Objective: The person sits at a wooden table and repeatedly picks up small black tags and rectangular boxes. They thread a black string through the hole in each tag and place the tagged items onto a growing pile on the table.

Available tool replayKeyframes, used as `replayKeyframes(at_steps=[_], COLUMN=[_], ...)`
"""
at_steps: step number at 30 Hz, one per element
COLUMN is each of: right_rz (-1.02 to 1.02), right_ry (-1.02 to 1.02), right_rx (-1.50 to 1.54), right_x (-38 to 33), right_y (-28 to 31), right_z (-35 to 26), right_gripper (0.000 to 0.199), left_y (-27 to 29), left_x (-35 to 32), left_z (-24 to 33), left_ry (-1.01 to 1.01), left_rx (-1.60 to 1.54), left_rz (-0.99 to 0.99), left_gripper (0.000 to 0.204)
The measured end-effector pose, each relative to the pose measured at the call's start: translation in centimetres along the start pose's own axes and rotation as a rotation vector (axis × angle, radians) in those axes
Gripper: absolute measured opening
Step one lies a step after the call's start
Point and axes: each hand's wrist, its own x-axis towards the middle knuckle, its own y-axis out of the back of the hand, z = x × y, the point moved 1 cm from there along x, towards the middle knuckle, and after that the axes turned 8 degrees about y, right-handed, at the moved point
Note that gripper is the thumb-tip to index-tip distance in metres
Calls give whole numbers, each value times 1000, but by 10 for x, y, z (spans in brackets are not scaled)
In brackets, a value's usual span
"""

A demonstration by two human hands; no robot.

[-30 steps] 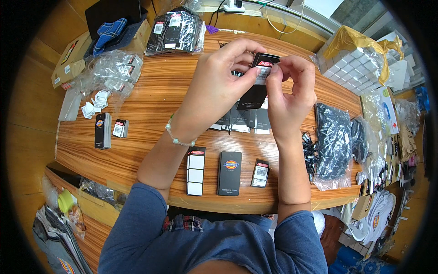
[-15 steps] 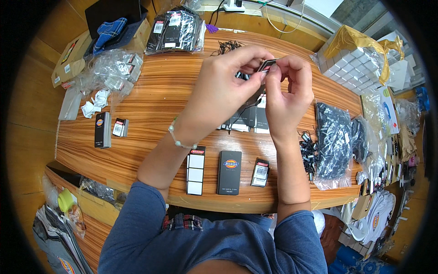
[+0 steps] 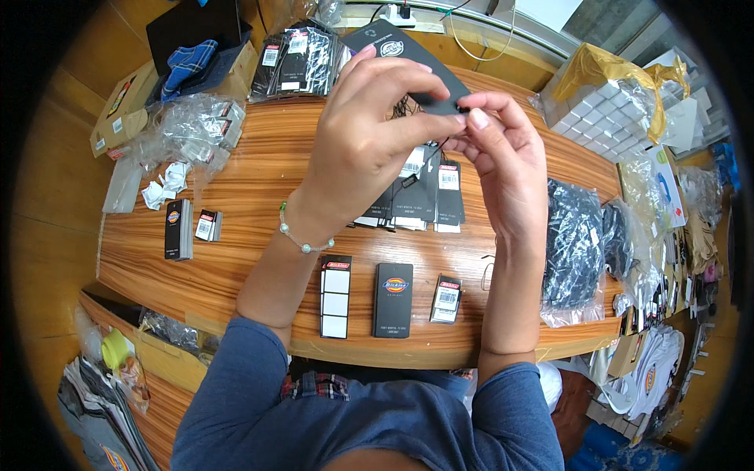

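Observation:
A black hang tag [image 3: 424,67] with a printed oval slants up and away above the table. My left hand [image 3: 377,118] is closed on it from the left, thumb near its lower end. My right hand [image 3: 503,157] pinches that same end, where a thin black string [image 3: 430,166] hangs down with a small black toggle [image 3: 409,181]. Beneath my hands lie several finished-looking black tags [image 3: 416,200] with strings and white barcode labels. Closer to me are a sheet of white labels [image 3: 336,302], a black tag stack [image 3: 393,302] and a small barcode tag stack [image 3: 446,298].
A bag of black strings [image 3: 575,243] lies at the right, below stacked white boxes [image 3: 597,110]. Bagged black tags [image 3: 294,63] sit at the back left, near a clear plastic bag [image 3: 188,129]. More stacked tags [image 3: 179,229] and crumpled paper [image 3: 165,182] are at the left.
The tag between my hands has turned from nearly edge-on to slanting away, its broad black face showing. My left fingers have spread and risen. A string with its toggle now dangles below.

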Motion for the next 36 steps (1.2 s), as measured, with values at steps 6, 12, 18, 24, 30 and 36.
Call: replayKeyframes(at_steps=[6, 12, 18, 24, 30, 36], right_rz=[103, 253, 6, -75, -63, -23], right_ry=[74, 388, 402, 411, 446, 431], right_rx=[8, -3, 311, 220, -12, -24], right_x=[1, 11, 15, 4, 1, 4], right_y=[7, 30, 48, 35, 40, 44], right_z=[8, -12, -33, -36, -45, -46], right_gripper=[10, 13, 11, 23, 20, 21], left_y=[-4, -11, -19, -5, 58, 70], left_x=[-2, -3, -12, -39, -130, -181], left_z=[1, 2, 4, 9, 6, 11], left_ry=[-59, 69, 346, 319, 770, 807], left_rx=[75, -114, -498, -475, -186, 51], left_rz=[-33, -168, -156, -211, -650, -736], left_gripper=[26, 24, 23, 39, 44, 57])
